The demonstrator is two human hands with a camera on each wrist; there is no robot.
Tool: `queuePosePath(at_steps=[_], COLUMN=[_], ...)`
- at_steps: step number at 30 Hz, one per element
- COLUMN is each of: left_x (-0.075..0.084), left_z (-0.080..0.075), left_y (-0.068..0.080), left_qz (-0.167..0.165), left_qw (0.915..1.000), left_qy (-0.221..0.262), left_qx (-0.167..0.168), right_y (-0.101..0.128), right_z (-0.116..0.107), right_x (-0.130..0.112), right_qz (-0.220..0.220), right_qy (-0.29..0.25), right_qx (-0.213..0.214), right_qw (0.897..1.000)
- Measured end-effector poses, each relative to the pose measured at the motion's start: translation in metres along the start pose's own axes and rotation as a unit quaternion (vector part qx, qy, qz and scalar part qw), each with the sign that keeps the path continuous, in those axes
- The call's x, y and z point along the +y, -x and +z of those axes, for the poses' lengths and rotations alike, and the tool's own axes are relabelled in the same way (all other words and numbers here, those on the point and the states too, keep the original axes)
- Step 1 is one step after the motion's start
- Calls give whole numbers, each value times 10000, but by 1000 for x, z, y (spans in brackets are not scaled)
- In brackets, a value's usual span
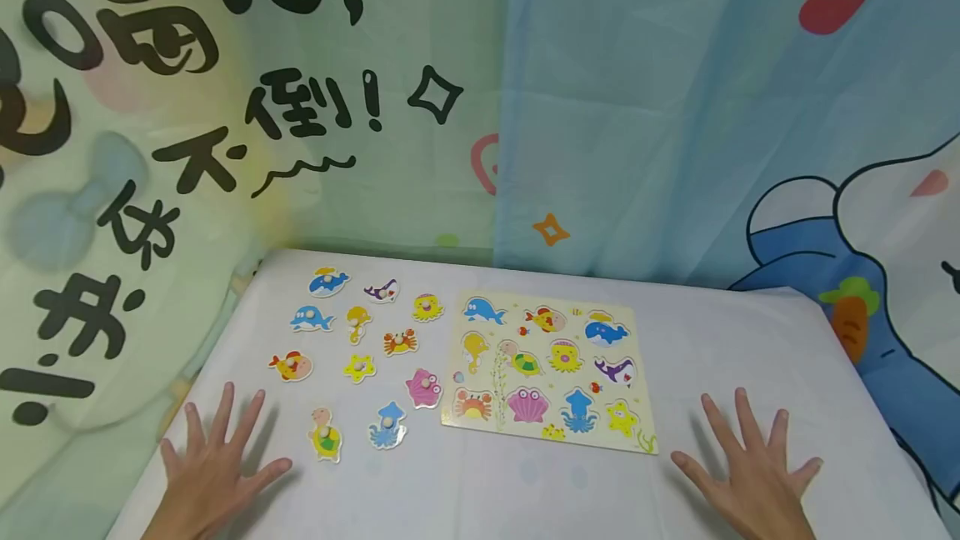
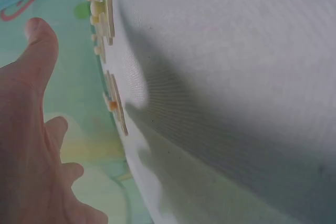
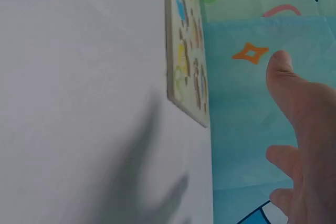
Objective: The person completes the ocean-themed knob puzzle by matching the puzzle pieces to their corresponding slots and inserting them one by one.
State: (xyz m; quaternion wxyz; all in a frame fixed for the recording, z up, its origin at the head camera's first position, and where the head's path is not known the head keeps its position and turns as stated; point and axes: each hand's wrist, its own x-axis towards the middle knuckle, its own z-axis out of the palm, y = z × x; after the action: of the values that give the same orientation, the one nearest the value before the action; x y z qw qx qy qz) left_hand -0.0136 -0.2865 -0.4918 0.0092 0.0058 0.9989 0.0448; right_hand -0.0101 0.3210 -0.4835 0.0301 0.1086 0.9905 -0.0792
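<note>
My left hand (image 1: 213, 473) hovers over the near left of the table, fingers spread, holding nothing. Nearest to it are a turtle puzzle piece (image 1: 326, 437) and a red-and-yellow fish piece (image 1: 292, 366). At the near right my right hand (image 1: 756, 473) is likewise spread above the cloth and holds nothing. Between the hands lies a cream puzzle board (image 1: 551, 437) with sea-animal pictures. Left of it are scattered several knobbed pieces, among them a squid (image 1: 387, 426), a pink shell (image 1: 424, 389), a starfish (image 1: 360, 368), a crab (image 1: 401, 342), a seahorse (image 1: 357, 325) and an octopus (image 1: 427, 307).
A white cloth (image 1: 720, 340) covers the table. Two blue whale pieces, one being the whale with a yellow top (image 1: 327, 282), and a purple whale-like piece (image 1: 382, 292) lie at the back left. Printed curtains (image 1: 622, 107) hang behind the table and on both sides.
</note>
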Motion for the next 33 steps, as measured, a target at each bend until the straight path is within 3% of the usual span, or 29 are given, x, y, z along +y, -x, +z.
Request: queuePosePath(at_steps=[10, 17, 21, 27, 29, 33], left_x=[5, 3, 0, -2, -3, -3], left_z=[1, 1, 1, -2, -3, -5], left_y=[-4, -18, -25, -47, -57, -74], left_qz=[20, -234, -14, 454, 367, 54], left_qw=[9999, 9949, 9944, 9824, 9788, 9740], left_qy=[151, 842, 1040, 1616, 1841, 2223], left_qx=[-28, -500, -189, 814, 817, 431], right_y=[-12, -19, -19, -21, -24, -31], right_z=[-7, -4, 2, 10, 13, 24], right_x=[-23, -30, -30, -28, -27, -22], right_qz=[153, -73, -368, -749, -741, -664], right_qy=[-454, -733, -967, -1296, -1446, -2010], right_qx=[-124, -413, -504, -319, -299, -243], right_qw=[9988, 9964, 9934, 9882, 9863, 9770])
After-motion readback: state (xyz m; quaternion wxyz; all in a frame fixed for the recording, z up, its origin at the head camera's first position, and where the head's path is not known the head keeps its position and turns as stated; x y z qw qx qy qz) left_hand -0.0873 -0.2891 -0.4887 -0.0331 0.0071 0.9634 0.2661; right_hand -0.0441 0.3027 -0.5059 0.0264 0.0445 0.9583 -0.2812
